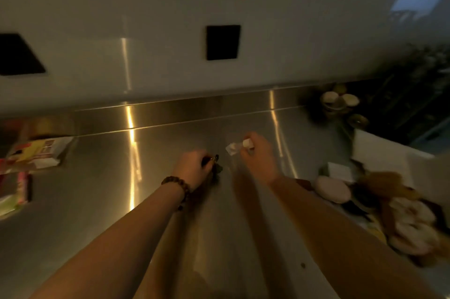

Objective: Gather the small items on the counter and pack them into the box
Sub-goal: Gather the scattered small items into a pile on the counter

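Observation:
My left hand (192, 167) is closed around a small dark item with a gold part (212, 159) at the middle of the steel counter (102, 177). Another small dark piece (218, 170) lies just below it, touching or close to the fingers. My right hand (259, 153) pinches a small white packet (235, 147), lifted slightly above the counter. The white box (379, 155) stands at the right, with several pale and brown items (332, 189) piled in it. The picture is blurred by motion.
Colourful cartons (36, 152) and packets (14, 194) lie at the counter's left edge. Small bowls and cups (338, 101) sit at the back right by dark foliage. A white wall with a black square plate (222, 41) rises behind the counter.

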Demonstrator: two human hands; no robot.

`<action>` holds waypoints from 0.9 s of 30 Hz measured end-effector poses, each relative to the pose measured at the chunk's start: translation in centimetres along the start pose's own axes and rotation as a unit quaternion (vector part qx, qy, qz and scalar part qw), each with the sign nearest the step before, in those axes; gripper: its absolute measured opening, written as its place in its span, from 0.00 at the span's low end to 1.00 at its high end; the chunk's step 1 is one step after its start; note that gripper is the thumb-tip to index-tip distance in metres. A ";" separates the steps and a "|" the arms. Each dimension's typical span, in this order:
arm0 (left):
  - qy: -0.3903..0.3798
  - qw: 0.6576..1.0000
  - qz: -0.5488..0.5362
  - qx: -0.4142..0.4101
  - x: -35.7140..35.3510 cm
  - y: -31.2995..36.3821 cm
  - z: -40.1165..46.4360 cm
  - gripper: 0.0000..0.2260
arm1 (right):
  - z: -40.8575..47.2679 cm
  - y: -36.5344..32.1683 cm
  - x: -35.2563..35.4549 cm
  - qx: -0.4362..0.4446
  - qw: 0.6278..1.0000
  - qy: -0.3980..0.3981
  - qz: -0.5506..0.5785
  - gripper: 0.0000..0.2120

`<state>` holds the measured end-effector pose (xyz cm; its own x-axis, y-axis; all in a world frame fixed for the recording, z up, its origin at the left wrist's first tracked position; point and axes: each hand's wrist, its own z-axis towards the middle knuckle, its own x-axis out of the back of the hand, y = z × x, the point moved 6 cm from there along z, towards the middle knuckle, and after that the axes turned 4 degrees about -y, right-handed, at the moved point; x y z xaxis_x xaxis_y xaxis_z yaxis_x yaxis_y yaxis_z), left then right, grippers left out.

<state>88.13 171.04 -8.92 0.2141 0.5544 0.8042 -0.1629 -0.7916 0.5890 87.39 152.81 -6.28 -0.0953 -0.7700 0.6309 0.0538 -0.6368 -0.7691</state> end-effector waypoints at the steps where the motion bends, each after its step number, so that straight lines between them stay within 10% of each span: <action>1: 0.000 1.000 -0.008 -0.008 -0.6 1.9 0.3 0.06 | -0.8 0.8 2.1 -0.009 1.000 0.013 -0.001 0.08; 13: -0.047 0.979 -0.078 -0.183 -10.0 24.9 1.7 0.02 | -11.9 11.5 26.8 -0.113 0.978 0.169 -0.052 0.11; 27: -0.238 0.954 -0.020 -0.183 -20.0 28.9 -0.5 0.07 | -15.4 18.1 27.7 -0.142 0.984 0.101 -0.036 0.13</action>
<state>78.66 137.22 -7.97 0.6258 0.3333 0.7052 -0.4524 -0.5813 0.6763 70.44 120.57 -4.24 -0.2854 -0.6811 0.6743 -0.2376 -0.6313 -0.7383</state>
